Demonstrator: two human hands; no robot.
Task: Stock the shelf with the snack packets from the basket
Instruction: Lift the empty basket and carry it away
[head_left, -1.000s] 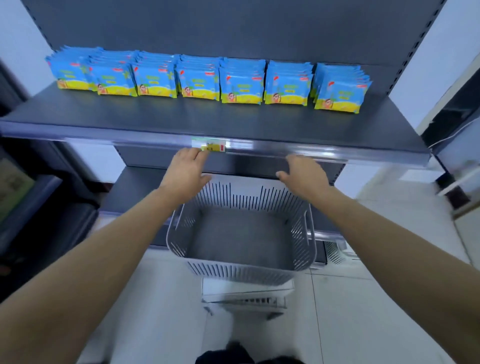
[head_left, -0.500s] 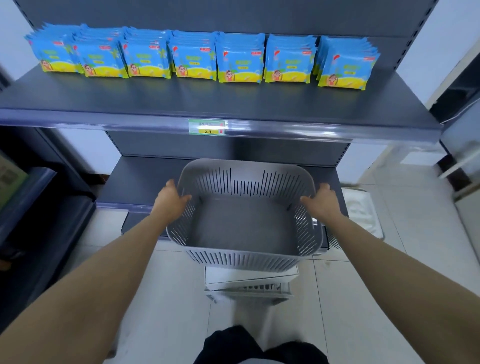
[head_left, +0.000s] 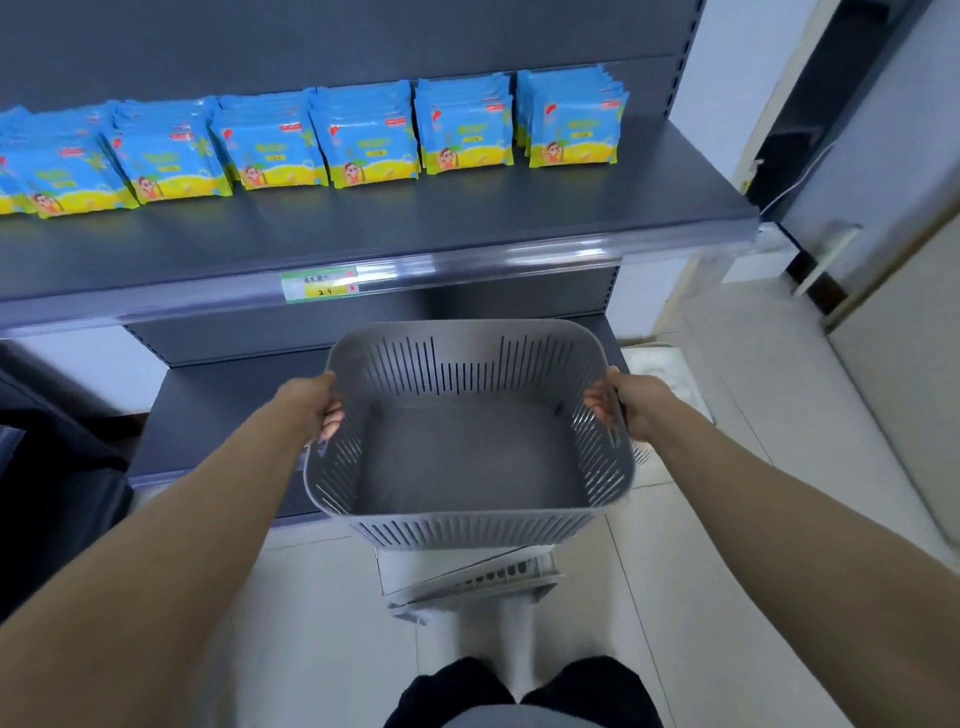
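Note:
A grey slotted plastic basket (head_left: 467, 525) with nothing inside hangs in front of me, slightly tilted, above a white stool (head_left: 467, 577). My left hand (head_left: 317, 405) grips its left rim, fingers curled inside. Over the right rim my right hand (head_left: 623, 402) is closed the same way. On the dark grey upper shelf (head_left: 415, 228) several stacks of blue and yellow snack packets (head_left: 363, 140) stand in a row along the back.
A price label (head_left: 319, 285) sits on the shelf's front rail. A lower dark shelf (head_left: 218, 410) lies behind the basket. A white tray (head_left: 660, 364) rests on the tiled floor at right. A dark unit (head_left: 57, 493) stands at left.
Both hands came down from the shelf edge, closed on the basket's side rims and raised it off the stool. The view swung to the right.

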